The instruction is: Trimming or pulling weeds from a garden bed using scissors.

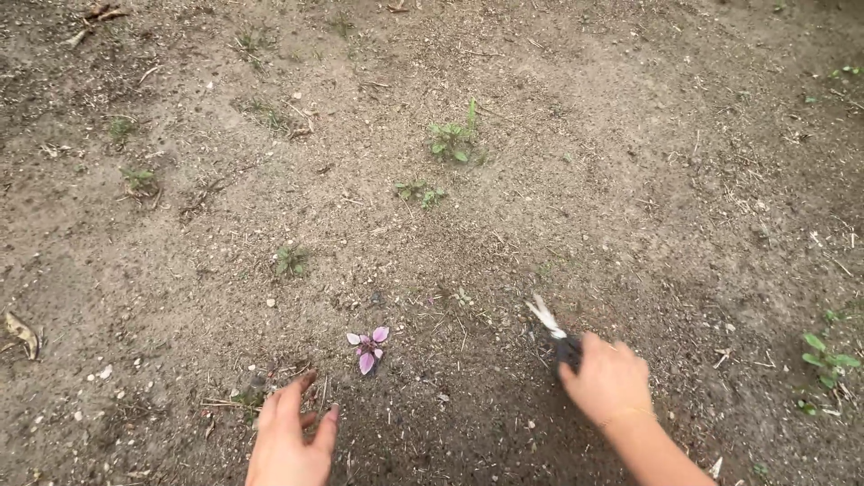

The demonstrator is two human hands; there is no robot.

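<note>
A small pink-purple seedling (369, 346) grows from bare brown soil near the bottom middle. My left hand (292, 436) hovers just below and left of it, fingers apart, holding nothing. My right hand (607, 382) is to the right of the plant, closed around the dark handle of a small tool (551, 326) whose pale metal tip points up-left and touches the soil. The handle is mostly hidden in my fist.
Small green weeds dot the ground: a clump (456, 139) at upper middle, another (419, 191) below it, one (290, 260) left of centre, and a leafy one (826, 354) at the right edge. A dry leaf (22, 333) lies far left. Twigs and pebbles are scattered about.
</note>
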